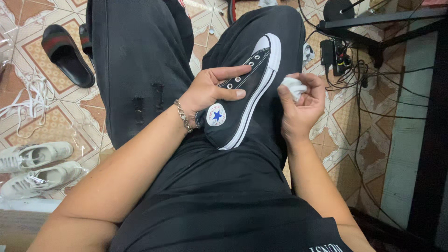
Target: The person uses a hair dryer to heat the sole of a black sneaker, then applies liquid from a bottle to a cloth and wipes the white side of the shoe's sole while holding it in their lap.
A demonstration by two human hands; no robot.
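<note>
A black high-top canvas sneaker point(242, 98) with a white sole, white toe cap and a round ankle patch lies on my right thigh, toe pointing away. My left hand point(212, 86) grips its upper over the lace eyelets; the laces are out. My right hand point(301, 102) is shut on a small crumpled white cloth point(293, 86), held against the white sole edge on the shoe's right side. A chain bracelet point(183, 115) sits on my left wrist.
A pair of white sneakers point(37, 169) lies on the tiled floor at the left, with loose white laces point(28, 100) above them. Black slides point(67, 53) rest at the upper left. A power strip and tangled cables point(345, 60) lie at the right under a dark table frame point(378, 21).
</note>
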